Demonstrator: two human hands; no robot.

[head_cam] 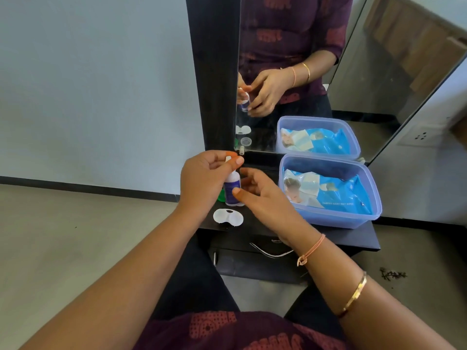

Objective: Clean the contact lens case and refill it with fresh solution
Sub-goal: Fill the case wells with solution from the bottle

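Pinched the top of the bottle (pixel 232 190) between thumb and forefinger of the left hand (pixel 207 178), the other fingers curled toward the palm. Held the bottle upright, low over the left end of the bench (pixel 353 236); could not tell whether its base touched the top. Steadied it with the right hand (pixel 262 195): thumb pressed on the purple label at the front, fingers loosely curved round the back, forefinger clear of the neck. Saw the same grip in the mirror (pixel 379 84), with fingertips close by the bottle's base.

Had the case (pixel 228 216) lying open on the bench just in front of the bottle, near the front edge and apart from both hands. Saw it white, two wells side by side, with a dark speck in the left well. Could not tell whether any liquid stood in the wells.

Had a green thing (pixel 222 196) just behind the bottle, mostly hidden by the left hand. Had a small white cap (pixel 241 153) standing at the mirror's foot, just beyond the left fingertips. Had an open-topped clear tub (pixel 328 218) on the right of the bench, against the mirror, with a blue pack of wipes (pixel 336 193) inside. Wore a thread band (pixel 311 247) and a gold bangle (pixel 355 294) on the right arm.
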